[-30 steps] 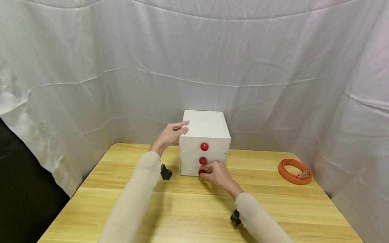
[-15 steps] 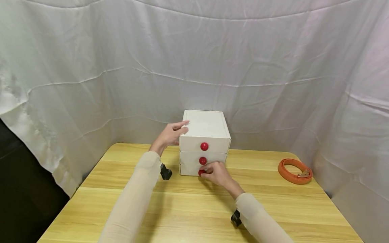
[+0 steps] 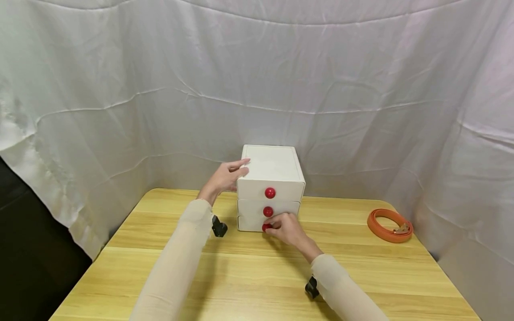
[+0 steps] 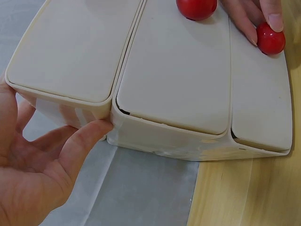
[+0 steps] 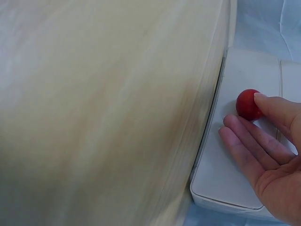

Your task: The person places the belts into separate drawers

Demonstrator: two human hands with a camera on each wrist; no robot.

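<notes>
A white three-drawer box (image 3: 270,171) stands at the back of the wooden table (image 3: 249,276), each drawer front bearing a red knob. All drawers look closed. My left hand (image 3: 226,174) rests on the box's top left edge, fingers straight along the top. In the left wrist view its thumb (image 4: 89,136) presses the corner of the box (image 4: 174,75). My right hand (image 3: 281,225) pinches the bottom drawer's red knob (image 3: 266,227). In the right wrist view the thumb tip touches the knob (image 5: 247,104), with the fingers (image 5: 244,141) just below it.
A coiled orange belt (image 3: 388,225) lies at the table's back right. White cloth (image 3: 120,111) hangs close behind and on both sides of the table. Black wrist mounts (image 3: 218,227) sit under both sleeves.
</notes>
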